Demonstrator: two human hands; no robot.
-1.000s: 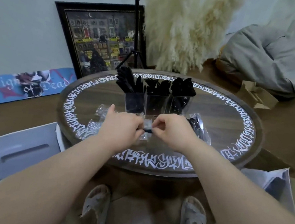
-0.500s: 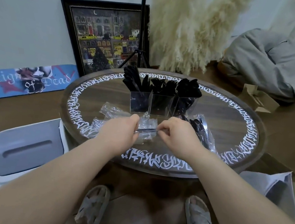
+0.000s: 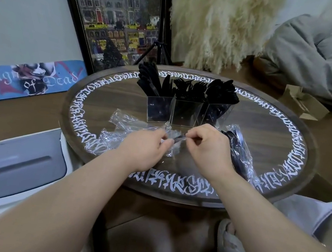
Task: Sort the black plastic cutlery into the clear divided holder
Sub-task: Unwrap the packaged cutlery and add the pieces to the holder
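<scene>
A clear divided holder (image 3: pixel 185 112) stands at the middle of the round table, its three compartments packed with black plastic cutlery (image 3: pixel 186 87). In front of it my left hand (image 3: pixel 145 147) and my right hand (image 3: pixel 208 146) pinch the two ends of a clear wrapper (image 3: pixel 175 140) with one black piece inside; which kind of piece is hard to tell. A pile of wrapped black cutlery (image 3: pixel 238 152) lies just right of my right hand. Empty clear wrappers (image 3: pixel 119 124) lie to the left of my left hand.
The round wooden table (image 3: pixel 273 138) carries white lettering around its rim. A white bin with a grey lid (image 3: pixel 18 165) stands on the floor at the left. Behind the table are a framed picture (image 3: pixel 114 22), a tripod (image 3: pixel 160 42) and pampas grass (image 3: pixel 220 26).
The hands stay close together on the wrapped piece, working at the wrapper. The camera has shifted slightly, so the table appears a little lower and further right.
</scene>
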